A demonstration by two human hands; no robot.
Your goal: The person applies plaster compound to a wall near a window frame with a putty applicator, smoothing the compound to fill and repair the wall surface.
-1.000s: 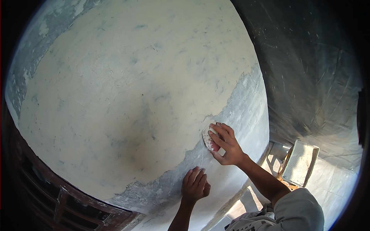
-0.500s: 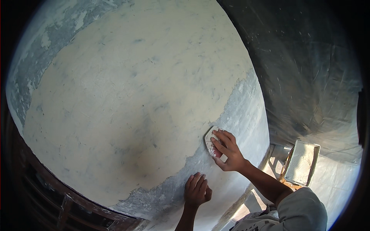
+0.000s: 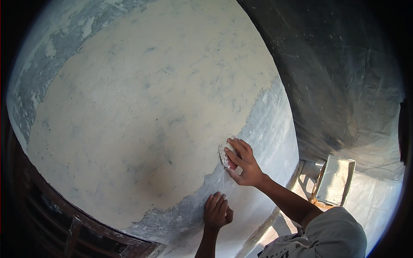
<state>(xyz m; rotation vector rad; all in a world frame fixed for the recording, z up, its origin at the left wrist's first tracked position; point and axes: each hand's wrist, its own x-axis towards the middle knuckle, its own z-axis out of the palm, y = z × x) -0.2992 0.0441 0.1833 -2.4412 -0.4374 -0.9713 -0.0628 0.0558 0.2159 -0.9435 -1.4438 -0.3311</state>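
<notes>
A cream coat of filler (image 3: pixel 142 99) with a ragged edge covers most of the grey wall (image 3: pixel 271 112) in front of me. My right hand (image 3: pixel 247 165) grips a small white-smeared hand block (image 3: pixel 224 152) with a red part, its flat side against the wall at the coat's lower right edge. Fingers and thumb wrap the block, so its underside is hidden. Lower and to the left, my left hand (image 3: pixel 217 211) touches the bare grey strip, its fingers curled in; nothing shows in it.
Dark sheeting (image 3: pixel 327 73) hangs on the right, beyond the wall's edge. A shallow, white-smeared tray (image 3: pixel 337 180) stands on the pale floor covering (image 3: pixel 372 195) at the lower right. A dark wooden frame (image 3: pixel 75 230) borders the wall at the lower left.
My right hand has slid the block a little left and slightly up along the wall. The left hand stays about where it was, fingers still curled.
</notes>
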